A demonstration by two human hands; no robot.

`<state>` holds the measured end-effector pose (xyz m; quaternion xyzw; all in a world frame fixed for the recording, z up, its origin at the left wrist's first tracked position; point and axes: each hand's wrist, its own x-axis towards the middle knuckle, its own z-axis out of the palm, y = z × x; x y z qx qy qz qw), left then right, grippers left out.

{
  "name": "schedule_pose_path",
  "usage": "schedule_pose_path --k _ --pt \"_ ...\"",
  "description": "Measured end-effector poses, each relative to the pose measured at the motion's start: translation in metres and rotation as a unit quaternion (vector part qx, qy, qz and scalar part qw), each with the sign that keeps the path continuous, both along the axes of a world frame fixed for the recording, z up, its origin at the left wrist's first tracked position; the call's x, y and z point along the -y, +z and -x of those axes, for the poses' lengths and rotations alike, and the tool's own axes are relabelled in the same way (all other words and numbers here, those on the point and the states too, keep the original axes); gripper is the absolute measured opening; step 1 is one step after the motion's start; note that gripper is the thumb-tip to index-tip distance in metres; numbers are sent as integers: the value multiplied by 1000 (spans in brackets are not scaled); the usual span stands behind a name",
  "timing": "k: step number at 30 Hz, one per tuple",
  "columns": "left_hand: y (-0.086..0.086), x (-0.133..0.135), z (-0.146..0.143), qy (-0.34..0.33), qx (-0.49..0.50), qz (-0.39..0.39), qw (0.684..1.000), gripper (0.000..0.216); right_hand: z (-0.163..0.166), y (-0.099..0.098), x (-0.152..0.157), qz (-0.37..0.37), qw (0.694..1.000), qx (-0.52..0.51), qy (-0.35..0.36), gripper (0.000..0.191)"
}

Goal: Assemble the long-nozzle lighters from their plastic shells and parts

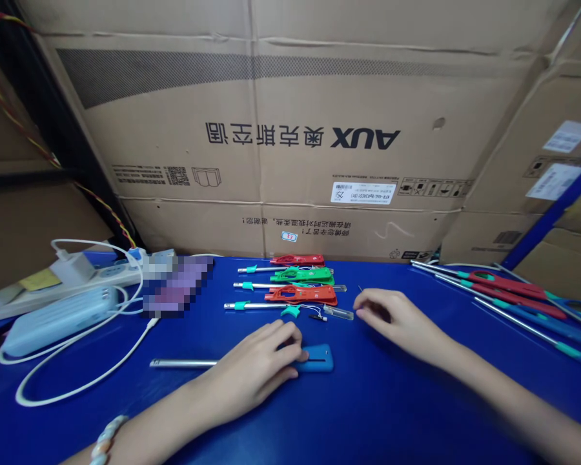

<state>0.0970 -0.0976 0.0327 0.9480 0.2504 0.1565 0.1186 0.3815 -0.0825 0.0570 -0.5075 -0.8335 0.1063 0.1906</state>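
My left hand point(266, 355) is closed over a blue plastic handle point(324, 358) lying on the table. A silver metal tube point(181, 363) extends to the left from under that hand. My right hand point(387, 316) is pinched, and a thin, dark, pin-like tip point(361, 289) sticks up at its fingertips. Just left of these fingers lies a small clear tube point(339, 312), with a small black piece point(318, 317) beside it. Beyond both hands are flat red pieces point(303, 295), a green one point(303, 276) and silver rods with teal clips point(242, 305).
A cardboard box wall point(290, 84) closes off the back of the blue table point(368, 413). At left are a pale blue power bank point(61, 320), white cables, a power strip point(97, 278) and a blurred-out phone point(184, 287). Several rods with red and blue handles point(518, 284) lie at right.
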Motion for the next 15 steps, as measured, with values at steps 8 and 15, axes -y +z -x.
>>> schedule_pose_path --k 8,15 --pt "2 1 0 2 5 6 1000 11 -31 -5 -9 50 967 239 -70 39" --pt "2 1 0 3 5 -4 1000 14 -35 24 -12 -116 988 -18 -101 16"
